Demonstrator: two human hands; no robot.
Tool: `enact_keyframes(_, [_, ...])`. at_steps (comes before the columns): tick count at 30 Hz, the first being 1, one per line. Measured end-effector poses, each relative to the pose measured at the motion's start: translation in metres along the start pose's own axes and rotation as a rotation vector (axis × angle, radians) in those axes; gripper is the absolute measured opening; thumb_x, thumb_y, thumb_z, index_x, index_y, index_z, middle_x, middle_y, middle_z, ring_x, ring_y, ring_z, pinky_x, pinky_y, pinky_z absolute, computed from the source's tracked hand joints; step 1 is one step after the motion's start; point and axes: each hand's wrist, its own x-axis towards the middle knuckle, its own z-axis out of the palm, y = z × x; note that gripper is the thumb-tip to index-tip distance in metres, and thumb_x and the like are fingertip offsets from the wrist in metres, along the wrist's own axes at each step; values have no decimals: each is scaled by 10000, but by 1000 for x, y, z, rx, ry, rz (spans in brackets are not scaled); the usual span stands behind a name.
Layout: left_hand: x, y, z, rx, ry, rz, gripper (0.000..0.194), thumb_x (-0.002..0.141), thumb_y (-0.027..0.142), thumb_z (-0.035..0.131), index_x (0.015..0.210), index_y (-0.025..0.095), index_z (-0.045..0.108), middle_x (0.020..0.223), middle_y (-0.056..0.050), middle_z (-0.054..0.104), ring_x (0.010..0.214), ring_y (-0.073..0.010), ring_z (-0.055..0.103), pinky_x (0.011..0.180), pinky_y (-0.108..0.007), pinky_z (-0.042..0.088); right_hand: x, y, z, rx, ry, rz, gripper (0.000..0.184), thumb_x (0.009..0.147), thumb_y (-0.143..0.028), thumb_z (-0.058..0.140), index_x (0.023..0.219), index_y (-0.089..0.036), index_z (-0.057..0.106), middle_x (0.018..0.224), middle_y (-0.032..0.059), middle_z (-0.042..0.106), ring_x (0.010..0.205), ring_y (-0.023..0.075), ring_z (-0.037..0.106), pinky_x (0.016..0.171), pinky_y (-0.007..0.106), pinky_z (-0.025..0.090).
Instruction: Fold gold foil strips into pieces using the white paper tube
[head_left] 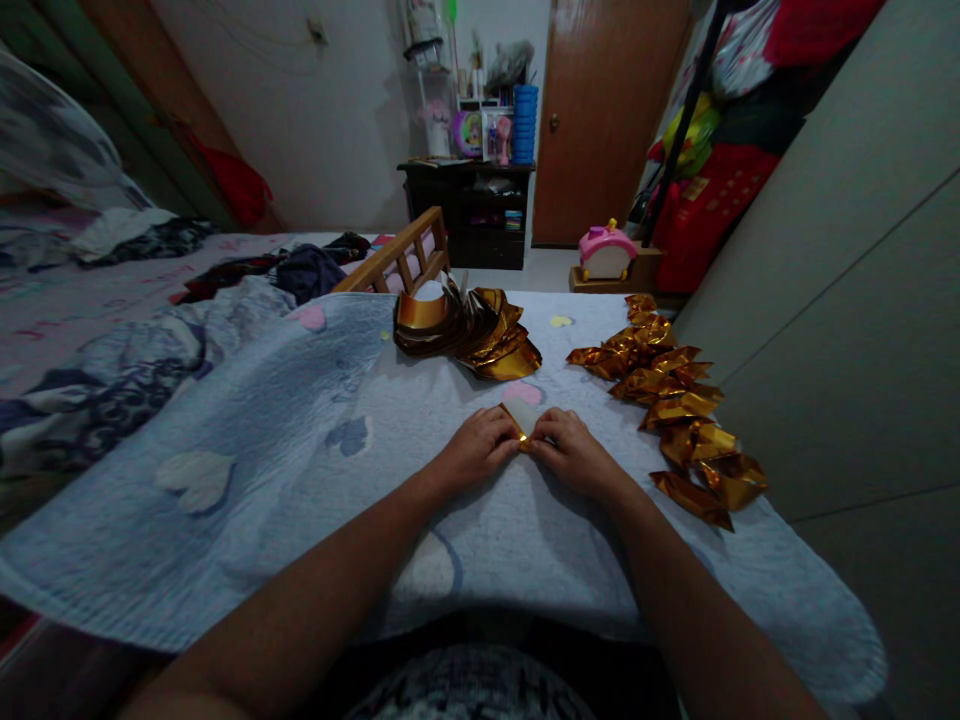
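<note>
Between my hands is a small piece of gold foil paper (523, 437), partly hidden by my fingers. My left hand (484, 442) pinches its left side, and my right hand (566, 445) pinches the lower right side. Both sets of fingertips nearly meet over the cloth. Just beyond them lies a fanned stack of gold foil sheets (499, 350), with a curved edge at its left. To the right, several folded gold foil pieces (682, 400) form a long row that reaches toward me.
A pale blue quilt (300, 540) with heart patterns covers the surface under my hands. Wooden rails (409, 255) stand at its far left edge. A tall pale cabinet (847, 330) borders the right. Rumpled clothes (225, 320) lie on the bed at left.
</note>
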Motion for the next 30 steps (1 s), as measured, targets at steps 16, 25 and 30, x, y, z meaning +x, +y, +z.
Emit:
enact_keyframes(16, [-1,2,7,203,57,-161,154,905,294,606,811,177,642,954,-67,561,978,-245,500,891,-386,413,4,-16,1,-154,5,248,136,880,-238,637,776,-186,709,1021,77,639,977,232,512,813,339,330])
enact_keyframes(25, [-1,10,8,278,30,-234,176,933,307,547,846,185,639,1017,-76,562,1003,-252,485,905,-399,402,3,-18,6,-247,14,274,136,890,-261,592,815,-192,683,1034,84,623,978,247,505,793,349,323])
enact_keyframes(30, [-1,12,8,274,26,-249,158,920,298,556,830,191,630,1022,-74,564,1016,-249,489,909,-390,397,3,-20,5,-260,-9,278,149,901,-272,590,820,-191,685,1053,92,621,996,252,505,803,351,327])
